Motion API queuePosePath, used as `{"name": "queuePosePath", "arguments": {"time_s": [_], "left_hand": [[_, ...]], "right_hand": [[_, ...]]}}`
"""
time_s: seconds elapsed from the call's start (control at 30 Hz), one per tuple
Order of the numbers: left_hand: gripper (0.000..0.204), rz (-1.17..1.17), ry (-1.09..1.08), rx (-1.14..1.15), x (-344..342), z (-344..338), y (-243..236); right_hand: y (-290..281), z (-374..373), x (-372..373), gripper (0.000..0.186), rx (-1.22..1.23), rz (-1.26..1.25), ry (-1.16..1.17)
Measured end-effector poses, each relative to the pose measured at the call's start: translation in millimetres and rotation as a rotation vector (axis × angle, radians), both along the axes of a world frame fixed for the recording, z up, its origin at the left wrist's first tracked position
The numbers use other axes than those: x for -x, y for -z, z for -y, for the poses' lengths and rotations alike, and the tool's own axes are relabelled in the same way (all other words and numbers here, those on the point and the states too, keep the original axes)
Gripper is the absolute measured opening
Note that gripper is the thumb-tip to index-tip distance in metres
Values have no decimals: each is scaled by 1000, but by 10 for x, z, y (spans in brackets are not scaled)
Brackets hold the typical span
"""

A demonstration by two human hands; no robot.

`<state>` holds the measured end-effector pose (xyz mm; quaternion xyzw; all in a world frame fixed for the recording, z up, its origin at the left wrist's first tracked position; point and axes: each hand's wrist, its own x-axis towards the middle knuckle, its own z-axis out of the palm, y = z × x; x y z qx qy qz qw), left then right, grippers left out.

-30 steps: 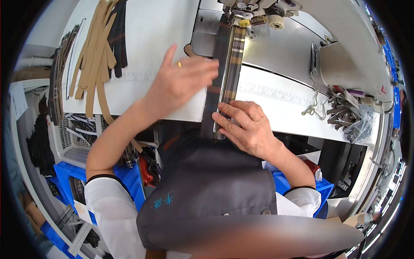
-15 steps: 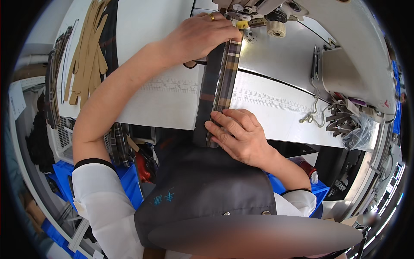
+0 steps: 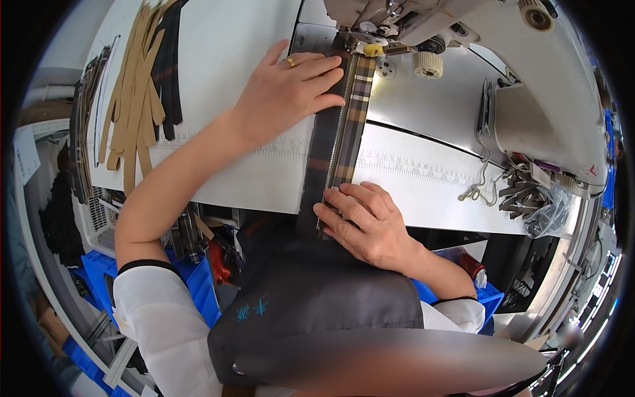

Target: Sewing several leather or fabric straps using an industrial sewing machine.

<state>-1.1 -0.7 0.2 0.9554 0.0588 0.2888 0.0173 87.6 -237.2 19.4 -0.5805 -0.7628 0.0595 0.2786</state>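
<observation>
Head view: one fisheye camera, looking steeply down, close over table's (image 3: 251, 178) near edge; rim probably distorted.

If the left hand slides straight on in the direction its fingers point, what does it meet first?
Probably the plaid strip with its zipper: the left hand points right, fingertips already at its dark edge.

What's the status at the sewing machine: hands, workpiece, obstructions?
Left hand flat on the plaid strip with zipper, near the needle. Right hand pinning its near end at the table edge. Nothing between the hands on the strip.
</observation>
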Motion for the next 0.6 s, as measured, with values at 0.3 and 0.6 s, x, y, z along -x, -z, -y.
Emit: {"name": "queuePosePath", "arguments": {"time_s": [0.3, 0.6], "left_hand": [[42, -129, -31, 139, 85, -43, -34], [41, -114, 40, 110, 71, -153, -51]], "right_hand": [[-24, -34, -25, 43, 27, -8, -14], [-22, -51, -32, 44, 7, 9, -10]]}}
